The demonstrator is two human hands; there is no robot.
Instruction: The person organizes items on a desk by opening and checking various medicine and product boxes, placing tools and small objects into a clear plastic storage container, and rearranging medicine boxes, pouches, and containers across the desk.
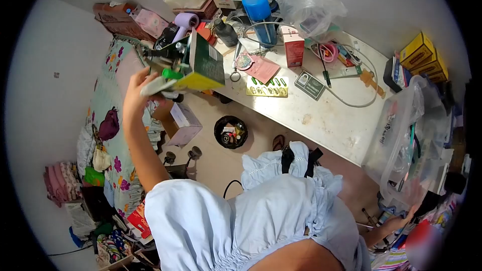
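Note:
My left hand [139, 93] is raised over the left end of the table, its fingers closed on a dark green and yellow box [207, 62]. The box is tilted and packed with small items. A whitish item [159, 86] and a bright green piece [172, 74] show at its near side, by my fingers. Low on the right, my right hand [396, 224] is at the near end of a clear plastic bin [389, 135], its fingers closed at the rim and partly hidden. The bin leans at the table's right end with assorted things inside.
On the white table [326, 125] lie a pill blister pack [267, 87], a dark green card [309, 85], a red box [292, 46] and a looped cable [369, 104]. A blue-capped can [258, 17] stands behind. A black bin [231, 132] and an open carton [183, 123] are on the floor.

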